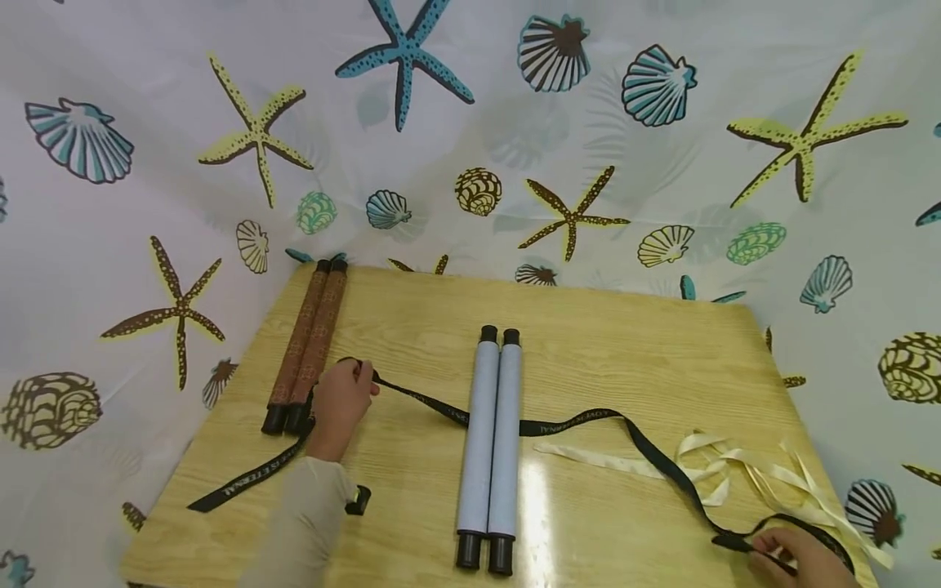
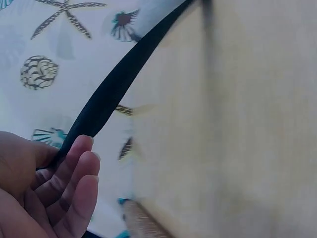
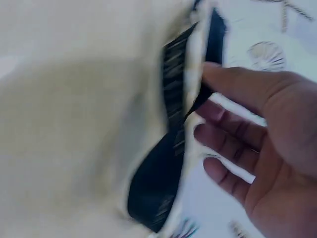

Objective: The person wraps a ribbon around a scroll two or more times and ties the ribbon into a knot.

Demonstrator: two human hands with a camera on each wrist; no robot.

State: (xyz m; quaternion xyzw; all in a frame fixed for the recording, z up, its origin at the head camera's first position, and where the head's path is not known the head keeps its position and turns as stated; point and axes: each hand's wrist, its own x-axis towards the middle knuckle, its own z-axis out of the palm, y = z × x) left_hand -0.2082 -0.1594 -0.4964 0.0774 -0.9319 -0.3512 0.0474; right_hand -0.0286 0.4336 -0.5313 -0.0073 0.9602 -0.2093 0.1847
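Observation:
A black ribbon with pale lettering point(image 1: 588, 418) runs across the table and passes beneath a pair of light-blue rolls with black end caps point(image 1: 491, 441), which lie side by side. My left hand point(image 1: 344, 400) pinches the ribbon left of the rolls; its tail trails down toward the front left. In the left wrist view the ribbon point(image 2: 114, 89) stretches up and away from my thumb and fingers. At the front right, my right hand point(image 1: 797, 559) pinches the ribbon's other part, which loops and twists beside the fingers in the right wrist view, where the ribbon point(image 3: 158, 178) looks blurred.
Two brown patterned rolls with black caps point(image 1: 312, 339) lie at the table's left edge. Cream ribbon point(image 1: 779, 482) lies in loose curls at the right. A small black object point(image 1: 358, 500) sits by the left wrist. Shell-and-starfish-printed cloth point(image 1: 456, 147) surrounds the wooden table point(image 1: 625, 343).

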